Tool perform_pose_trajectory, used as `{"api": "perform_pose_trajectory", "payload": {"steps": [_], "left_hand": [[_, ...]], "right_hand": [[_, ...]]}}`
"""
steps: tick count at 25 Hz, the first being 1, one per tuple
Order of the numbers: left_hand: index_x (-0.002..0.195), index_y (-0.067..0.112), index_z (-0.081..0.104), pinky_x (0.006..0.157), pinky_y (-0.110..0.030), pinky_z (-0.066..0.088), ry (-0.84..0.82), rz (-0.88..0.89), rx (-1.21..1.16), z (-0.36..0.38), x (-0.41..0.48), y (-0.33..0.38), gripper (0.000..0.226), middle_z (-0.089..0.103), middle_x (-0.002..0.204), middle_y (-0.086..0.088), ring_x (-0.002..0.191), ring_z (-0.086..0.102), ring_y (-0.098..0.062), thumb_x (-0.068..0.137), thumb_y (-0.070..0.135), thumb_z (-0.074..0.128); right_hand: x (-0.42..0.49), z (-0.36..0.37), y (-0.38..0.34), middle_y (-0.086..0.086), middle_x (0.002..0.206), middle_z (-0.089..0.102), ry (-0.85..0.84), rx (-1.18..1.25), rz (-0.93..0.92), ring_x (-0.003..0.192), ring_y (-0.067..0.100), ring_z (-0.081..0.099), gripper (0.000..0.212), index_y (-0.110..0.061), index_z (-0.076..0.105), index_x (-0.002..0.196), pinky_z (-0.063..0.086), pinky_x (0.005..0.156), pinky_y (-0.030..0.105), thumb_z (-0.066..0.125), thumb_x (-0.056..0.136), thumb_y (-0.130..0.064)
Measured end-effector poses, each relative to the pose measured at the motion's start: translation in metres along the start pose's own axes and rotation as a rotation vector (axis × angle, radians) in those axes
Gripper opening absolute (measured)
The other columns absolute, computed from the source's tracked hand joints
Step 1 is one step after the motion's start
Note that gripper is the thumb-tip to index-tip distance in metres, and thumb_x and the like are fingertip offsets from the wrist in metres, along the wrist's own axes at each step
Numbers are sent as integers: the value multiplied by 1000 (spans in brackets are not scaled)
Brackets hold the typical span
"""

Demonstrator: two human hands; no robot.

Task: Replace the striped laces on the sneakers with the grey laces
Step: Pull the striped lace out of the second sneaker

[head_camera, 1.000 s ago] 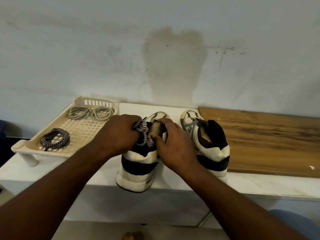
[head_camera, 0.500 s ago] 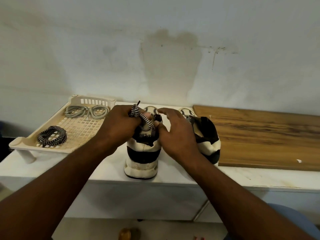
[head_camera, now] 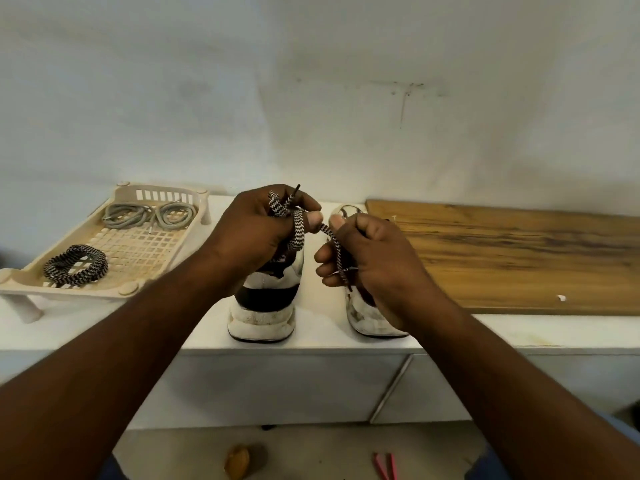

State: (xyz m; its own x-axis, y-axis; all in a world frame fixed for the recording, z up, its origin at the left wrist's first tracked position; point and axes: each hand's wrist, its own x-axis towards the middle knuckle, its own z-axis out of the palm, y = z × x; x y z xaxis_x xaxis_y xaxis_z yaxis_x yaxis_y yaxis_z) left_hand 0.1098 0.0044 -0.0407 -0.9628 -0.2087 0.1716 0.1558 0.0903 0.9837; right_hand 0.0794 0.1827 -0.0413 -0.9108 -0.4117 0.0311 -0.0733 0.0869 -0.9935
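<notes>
The striped lace is up in the air above the left sneaker, stretched in a short span between the two hands. The left hand has its fingers curled round a bunched handful of it, with a dark tip poking out above the knuckles. The right hand pinches the other run between thumb and forefinger, and the tail hangs down past its curled fingers. Below the left hand the lace drops toward the sneaker's opening. Whether any of it is threaded through eyelets cannot be told, as the hand covers that part.

The lace looks to be soft, light, woven cord. It should flop and tangle if let loose, and its weave probably gives a fair grip. The stiff tip seems the best place to take hold for pulling through or threading, and a pinch close to the eyelet would suit drawing out slack. The sneakers will likely shift under a tug unless steadied.

There are two sneakers, heels toward the person, standing near each other on the white table. The right sneaker is largely hidden behind the right hand. There are two striped laces: the one in the hands and a coiled striped lace lying in the near end of the single slotted tray. The grey laces lie at the tray's far end in two coils side by side, untouched. One wooden board lies on the table to the right of the sneakers.
</notes>
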Motion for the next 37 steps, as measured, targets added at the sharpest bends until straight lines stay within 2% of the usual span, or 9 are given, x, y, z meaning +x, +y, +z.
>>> {"api": "perform_pose_trajectory", "payload": {"steps": [4, 10, 15, 17, 19, 23, 26, 30, 37], "left_hand": [[99, 19, 77, 57, -31, 45, 1, 115, 197, 9, 9, 0, 14, 72, 79, -4, 55, 55, -15, 87, 12, 79], [99, 26, 80, 68, -71, 48, -224, 143, 333, 16, 17, 3, 37, 73, 94, -16, 79, 59, -62, 77, 7, 57], [109, 12, 77, 88, -49, 54, -282, 106, 164, 21, 18, 1, 52, 73, 110, -18, 109, 64, -41, 66, 8, 47], [109, 13, 77, 85, -40, 57, -210, 157, 181, 24, 19, 3, 43, 77, 94, -4, 93, 71, -23, 77, 8, 49], [107, 26, 78, 84, -30, 52, -80, 311, 344, 29, 19, 2, 26, 76, 91, 12, 95, 68, -7, 92, 24, 56], [89, 43, 74, 104, -38, 41, -84, 365, 665, 39, 22, -10, 28, 67, 115, 29, 130, 46, -14, 86, 66, 57], [84, 42, 70, 89, -44, 52, -25, 312, 606, 39, 23, -9, 22, 70, 109, 20, 113, 60, -17, 83, 64, 66], [87, 30, 73, 47, -19, 38, -12, 255, 481, 36, 16, 2, 9, 74, 100, 11, 52, 58, 3, 88, 38, 76], [89, 29, 78, 62, -25, 48, -21, 156, 472, 23, 19, 3, 9, 73, 77, 16, 64, 64, 5, 90, 36, 74]], "right_hand": [[-15, -15, -7, 5, 78, 71, -86, 171, 197, 57, 10, 60, 12, -8, 63, 111, 52, 54, 25, 58, 105, -17], [-24, -39, -2, 9, 86, 71, -206, 292, 323, 72, 18, 70, 25, 1, 68, 115, 58, 60, 26, 46, 107, -6], [-16, -48, -4, 16, 87, 74, -86, 394, 258, 72, 23, 71, 30, 4, 64, 109, 56, 61, 25, 35, 102, -4], [-12, -52, -4, 10, 77, 68, -48, 333, 220, 61, 16, 59, 30, 1, 65, 108, 44, 51, 21, 37, 100, -4], [-10, -50, -4, 7, 70, 64, -27, 265, 165, 57, 14, 48, 29, -2, 67, 102, 34, 47, 21, 38, 98, -3], [-4, -43, -4, 10, 70, 67, -1, 155, 50, 56, 16, 49, 27, -5, 64, 96, 32, 48, 26, 37, 94, 2], [0, -43, -3, 10, 73, 70, 29, 45, 35, 56, 14, 50, 30, -5, 65, 100, 35, 48, 25, 37, 95, 3], [3, -41, 0, 14, 81, 73, -71, 94, 79, 59, 18, 55, 27, 0, 62, 108, 36, 50, 27, 38, 97, -3], [4, -38, 2, 13, 78, 68, -357, 200, 183, 54, 15, 49, 34, -7, 65, 94, 32, 44, 20, 41, 109, -25]]}}
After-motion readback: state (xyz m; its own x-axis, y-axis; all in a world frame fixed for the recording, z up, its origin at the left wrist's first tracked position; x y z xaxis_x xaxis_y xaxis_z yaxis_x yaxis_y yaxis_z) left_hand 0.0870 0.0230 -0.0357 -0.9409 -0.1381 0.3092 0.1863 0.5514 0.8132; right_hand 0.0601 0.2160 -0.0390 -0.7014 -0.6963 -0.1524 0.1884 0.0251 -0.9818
